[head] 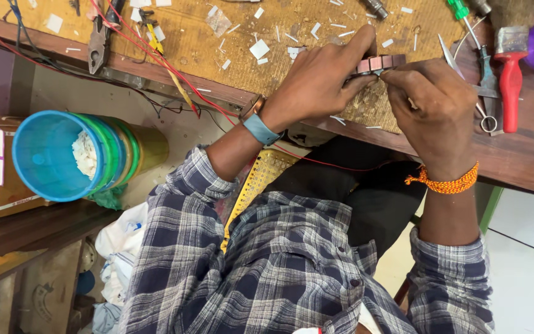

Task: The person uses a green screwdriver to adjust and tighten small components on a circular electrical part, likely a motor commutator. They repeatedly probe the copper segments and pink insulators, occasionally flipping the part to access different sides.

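Both hands, left hand & right hand, pinch 1 reddish ring part; 1 blue cup nearby.

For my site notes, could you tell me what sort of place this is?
Probably a small electrical repair workshop: a scarred wooden workbench with pliers, red wires, a red-handled brush, and both hands on a small copper-wound part.
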